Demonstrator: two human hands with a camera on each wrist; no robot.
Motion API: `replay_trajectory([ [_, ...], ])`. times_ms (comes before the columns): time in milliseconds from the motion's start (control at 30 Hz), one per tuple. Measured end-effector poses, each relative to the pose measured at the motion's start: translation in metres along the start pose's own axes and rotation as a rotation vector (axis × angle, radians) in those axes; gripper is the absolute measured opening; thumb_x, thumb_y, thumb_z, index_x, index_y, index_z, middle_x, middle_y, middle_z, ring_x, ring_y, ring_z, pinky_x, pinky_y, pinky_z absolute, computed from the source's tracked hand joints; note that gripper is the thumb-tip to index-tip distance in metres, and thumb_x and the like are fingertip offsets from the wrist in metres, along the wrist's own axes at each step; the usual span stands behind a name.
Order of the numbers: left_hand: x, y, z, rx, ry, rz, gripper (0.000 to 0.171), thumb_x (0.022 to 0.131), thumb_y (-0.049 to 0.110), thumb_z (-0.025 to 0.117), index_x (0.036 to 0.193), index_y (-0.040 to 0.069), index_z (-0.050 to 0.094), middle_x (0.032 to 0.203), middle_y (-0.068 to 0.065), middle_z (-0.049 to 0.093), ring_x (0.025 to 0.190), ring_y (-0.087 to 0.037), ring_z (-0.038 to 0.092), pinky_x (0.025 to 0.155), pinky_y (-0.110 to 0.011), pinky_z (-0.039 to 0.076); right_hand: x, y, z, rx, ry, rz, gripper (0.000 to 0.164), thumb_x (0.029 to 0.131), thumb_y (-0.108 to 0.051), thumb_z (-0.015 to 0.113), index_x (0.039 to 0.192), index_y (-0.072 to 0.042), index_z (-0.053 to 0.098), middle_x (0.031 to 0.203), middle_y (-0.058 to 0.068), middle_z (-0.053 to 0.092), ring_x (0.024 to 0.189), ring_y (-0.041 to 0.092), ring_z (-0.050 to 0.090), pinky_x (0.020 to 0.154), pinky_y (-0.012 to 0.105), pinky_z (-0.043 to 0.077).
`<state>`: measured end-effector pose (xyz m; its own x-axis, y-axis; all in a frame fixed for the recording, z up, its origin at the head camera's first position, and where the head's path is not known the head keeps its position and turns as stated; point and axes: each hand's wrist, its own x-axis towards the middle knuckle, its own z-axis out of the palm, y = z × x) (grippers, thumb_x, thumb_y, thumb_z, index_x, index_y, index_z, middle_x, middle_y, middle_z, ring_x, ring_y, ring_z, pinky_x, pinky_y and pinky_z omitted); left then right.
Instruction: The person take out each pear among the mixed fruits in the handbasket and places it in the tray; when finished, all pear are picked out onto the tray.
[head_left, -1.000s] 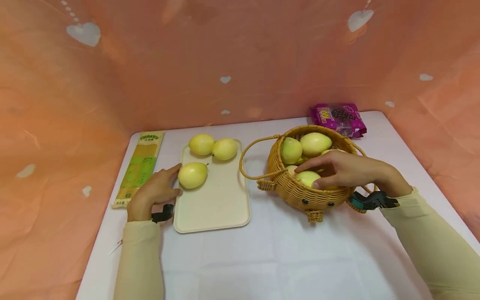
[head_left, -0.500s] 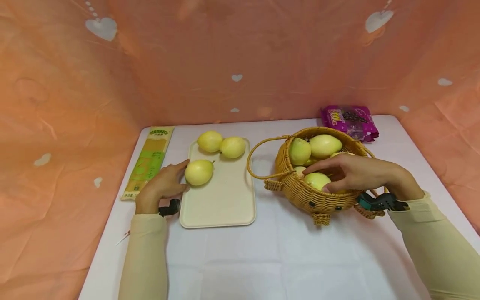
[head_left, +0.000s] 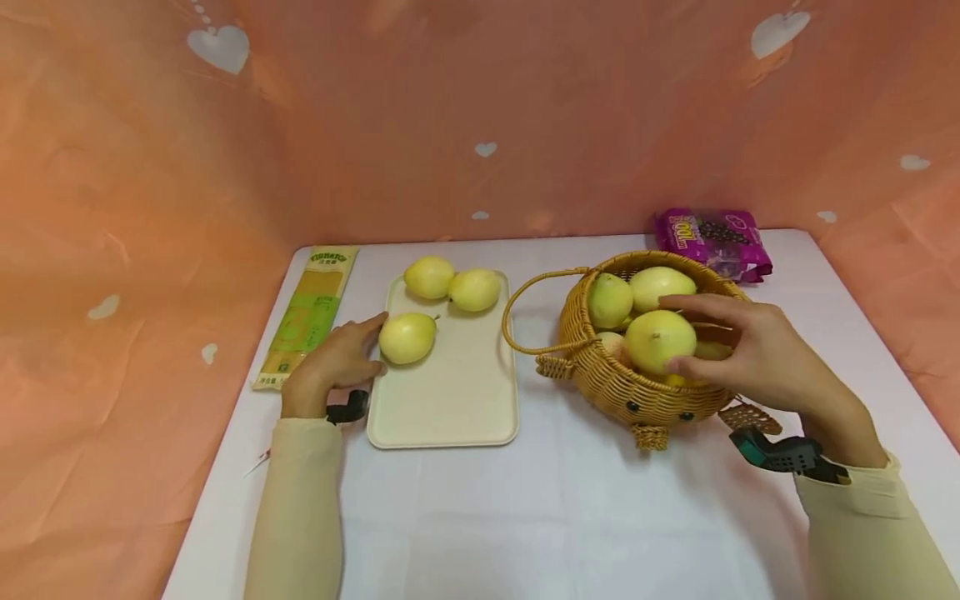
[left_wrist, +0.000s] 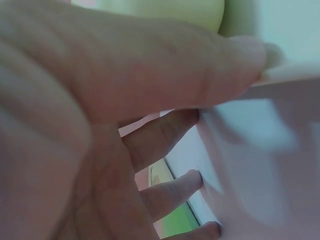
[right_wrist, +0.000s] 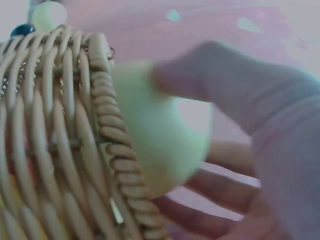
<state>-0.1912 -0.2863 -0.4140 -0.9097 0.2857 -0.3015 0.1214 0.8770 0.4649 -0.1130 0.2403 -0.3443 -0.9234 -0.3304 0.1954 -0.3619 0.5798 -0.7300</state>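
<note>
My right hand (head_left: pixel 772 358) grips a yellow-green pear (head_left: pixel 660 340) at the mouth of a wicker basket (head_left: pixel 611 379), thumb on the near side and fingers on the far side. In the right wrist view this pear (right_wrist: pixel 165 135) shows just past the braided rim. Several other pears lie in the basket. My left hand (head_left: pixel 330 367) rests at the left edge of a cream tray (head_left: pixel 442 412). Its thumb (left_wrist: pixel 200 70) touches the tray's rim, while the other fingers stretch down to the tabletop. One pear (head_left: pixel 407 338) sits on the tray beside that hand, and two more pears (head_left: pixel 474 290) are at its far end.
A pack of noodles (head_left: pixel 307 312) lies left of the tray. Behind the basket is a purple snack bag (head_left: pixel 712 242). The basket's loop handle (head_left: pixel 517 308) sticks out toward the tray. A small thin red-and-white item (head_left: pixel 258 461) lies by the left forearm.
My right hand has taken hold of a pear in the basket and lifted it up to the rim. The left hand stays at the tray's edge; the head view has shifted slightly.
</note>
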Motion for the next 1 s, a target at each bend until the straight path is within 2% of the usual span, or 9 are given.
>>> replay_trajectory([
  [67, 0.004, 0.001, -0.001, 0.005, 0.004, 0.006, 0.091, 0.092, 0.01, 0.079, 0.171, 0.004, 0.034, 0.163, -0.032, 0.05, 0.154, -0.059, 0.038, 0.126, -0.074, 0.031, -0.009, 0.002, 0.001, 0.168, 0.1, 0.004, 0.069, 0.082, 0.014, 0.087, 0.147, 0.0, 0.067, 0.146, 0.009, 0.064, 0.114, -0.004, 0.073, 0.094, 0.012, 0.058],
  [133, 0.006, 0.002, -0.002, 0.015, -0.002, 0.007, 0.091, 0.093, 0.011, 0.079, 0.171, 0.004, 0.034, 0.163, -0.032, 0.05, 0.155, -0.058, 0.038, 0.126, -0.073, 0.031, -0.016, 0.003, 0.004, 0.367, 0.174, -0.035, 0.07, 0.081, 0.027, 0.078, 0.146, 0.01, 0.063, 0.146, 0.009, 0.063, 0.119, 0.004, 0.073, 0.099, 0.017, 0.058],
  [200, 0.008, 0.002, -0.003, 0.017, -0.013, 0.004, 0.091, 0.093, 0.01, 0.078, 0.172, 0.004, 0.033, 0.163, -0.032, 0.05, 0.154, -0.058, 0.039, 0.126, -0.073, 0.032, -0.02, 0.002, 0.009, 0.546, 0.211, -0.103, 0.07, 0.079, 0.036, 0.07, 0.146, 0.019, 0.057, 0.148, 0.015, 0.062, 0.126, 0.015, 0.072, 0.104, 0.023, 0.058],
  [267, 0.01, 0.003, -0.006, 0.015, -0.016, 0.006, 0.092, 0.093, 0.01, 0.078, 0.172, 0.004, 0.032, 0.164, -0.032, 0.049, 0.155, -0.057, 0.04, 0.127, -0.072, 0.031, -0.02, -0.002, 0.012, 0.675, 0.231, -0.155, 0.069, 0.078, 0.039, 0.064, 0.144, 0.023, 0.054, 0.149, 0.021, 0.062, 0.13, 0.023, 0.07, 0.106, 0.027, 0.058],
  [400, 0.014, 0.005, -0.014, 0.011, 0.003, 0.012, 0.094, 0.093, 0.011, 0.078, 0.173, 0.005, 0.03, 0.166, -0.034, 0.046, 0.156, -0.057, 0.038, 0.128, -0.072, 0.029, -0.011, -0.019, 0.017, 0.727, 0.254, -0.198, 0.07, 0.078, 0.038, 0.064, 0.145, 0.023, 0.053, 0.15, 0.027, 0.06, 0.134, 0.029, 0.066, 0.106, 0.03, 0.059],
  [567, 0.013, 0.005, -0.017, 0.017, -0.009, -0.009, 0.095, 0.093, 0.013, 0.078, 0.174, 0.007, 0.027, 0.168, -0.032, 0.043, 0.159, -0.057, 0.032, 0.129, -0.072, 0.027, 0.005, -0.038, 0.035, 0.802, 0.185, -0.251, 0.07, 0.078, 0.036, 0.067, 0.146, 0.024, 0.052, 0.15, 0.032, 0.057, 0.134, 0.034, 0.063, 0.107, 0.034, 0.06],
  [633, 0.012, 0.004, -0.016, 0.016, -0.016, -0.01, 0.095, 0.093, 0.013, 0.077, 0.174, 0.007, 0.027, 0.169, -0.031, 0.043, 0.159, -0.057, 0.032, 0.129, -0.072, 0.027, 0.011, -0.043, 0.046, 0.812, 0.151, -0.243, 0.07, 0.079, 0.035, 0.067, 0.147, 0.022, 0.052, 0.15, 0.03, 0.059, 0.134, 0.033, 0.064, 0.107, 0.034, 0.061],
  [833, 0.009, 0.002, -0.008, 0.008, -0.032, -0.023, 0.094, 0.094, 0.013, 0.076, 0.174, 0.008, 0.027, 0.169, -0.029, 0.043, 0.16, -0.056, 0.03, 0.13, -0.072, 0.025, 0.029, -0.054, 0.075, 0.814, 0.072, -0.133, 0.069, 0.086, 0.027, 0.069, 0.152, 0.007, 0.058, 0.151, 0.018, 0.062, 0.133, 0.026, 0.068, 0.105, 0.034, 0.061],
  [1000, 0.006, 0.002, -0.004, 0.002, -0.045, -0.034, 0.094, 0.094, 0.013, 0.076, 0.174, 0.008, 0.027, 0.169, -0.03, 0.043, 0.16, -0.057, 0.03, 0.13, -0.072, 0.025, 0.045, -0.061, 0.099, 0.844, 0.049, -0.13, 0.067, 0.088, 0.022, 0.073, 0.151, 0.004, 0.061, 0.151, 0.015, 0.062, 0.129, 0.025, 0.07, 0.103, 0.036, 0.063],
])
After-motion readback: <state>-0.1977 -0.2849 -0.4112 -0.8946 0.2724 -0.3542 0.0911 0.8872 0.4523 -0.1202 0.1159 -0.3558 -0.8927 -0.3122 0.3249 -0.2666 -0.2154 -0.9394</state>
